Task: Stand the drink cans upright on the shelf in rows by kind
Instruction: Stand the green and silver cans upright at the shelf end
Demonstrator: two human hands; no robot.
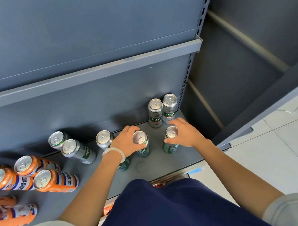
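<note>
On the grey shelf [164, 165] two silver Harbin beer cans [156, 115] [169, 109] stand upright at the back right corner. My left hand [125, 144] grips the top of a green can [142, 145] standing in front of them. My right hand [185, 133] grips a second upright green can [171, 142] to its right. A third green can [123, 165] is partly hidden under my left wrist. Further left stand or lean silver cans [104, 139] [77, 151] [57, 140]. Several orange cans [54, 181] [27, 165] cluster at the far left.
An upper shelf lip [108, 68] overhangs the back of the shelf. A perforated upright post [185, 87] bounds the shelf on the right, beside a neighbouring shelf unit [237, 74]. White floor tiles [274, 150] lie to the right. My blue-clothed lap [174, 205] is against the shelf front.
</note>
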